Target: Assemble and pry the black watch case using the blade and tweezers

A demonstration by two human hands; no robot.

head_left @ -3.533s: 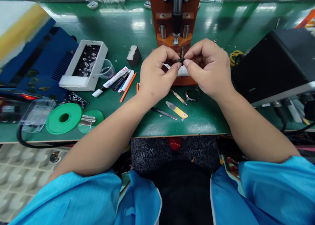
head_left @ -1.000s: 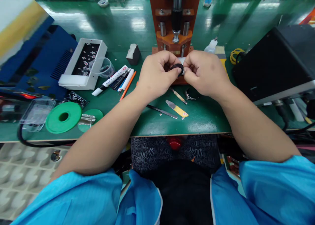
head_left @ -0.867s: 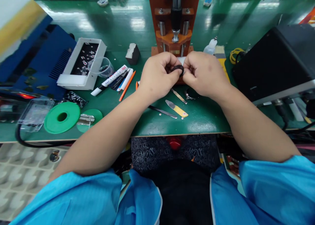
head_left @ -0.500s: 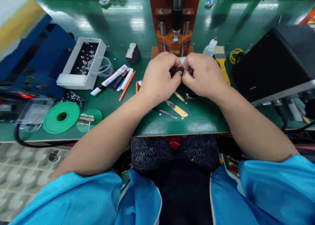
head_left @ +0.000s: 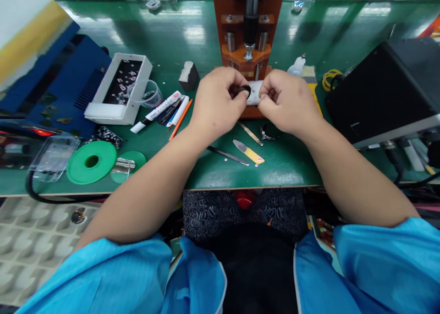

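My left hand [head_left: 222, 101] is closed around a small dark round part [head_left: 244, 90], mostly hidden by the fingers. To its right, my right hand [head_left: 287, 101] has thumb and forefinger pinched together; whether something tiny sits between them I cannot make out. Between the hands shows a white pad [head_left: 254, 94] on the base of an orange-brown hand press [head_left: 244, 48]. Below the hands lie a yellow-handled blade [head_left: 249, 151], tweezers [head_left: 229, 156], a thin tan tool [head_left: 251, 134] and a black ring-shaped part [head_left: 268, 131].
Left are a white box of small parts [head_left: 142, 71], a clear cup [head_left: 151, 96], markers [head_left: 156, 112], a green solder spool [head_left: 106, 165] and a blue machine [head_left: 65, 85]. Right are a brush [head_left: 310, 75], a squeeze bottle [head_left: 297, 65] and a black box-shaped unit [head_left: 381, 85]. A moulded tray [head_left: 41, 240] sits lower left.
My hands have moved apart; before, their fingertips met at the dark part. It now stays in my left hand, and the white pad shows between them. The view has shifted slightly.
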